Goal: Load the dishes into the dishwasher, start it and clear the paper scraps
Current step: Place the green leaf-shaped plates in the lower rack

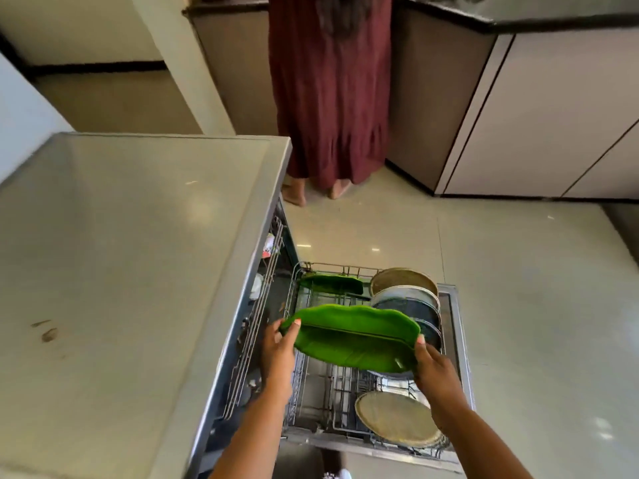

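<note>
Head view | lower rack (304, 402): round plates (397, 414), green leaf plate (332, 283)

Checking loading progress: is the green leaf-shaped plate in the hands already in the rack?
Not yet. The green leaf-shaped plate is held above the wire lower rack by left hand and right hand.

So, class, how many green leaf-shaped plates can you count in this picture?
2. One green leaf plate is held by both hands, left hand and right hand, above the rack. The other stands at the rack's far end. More may be hidden.
</note>
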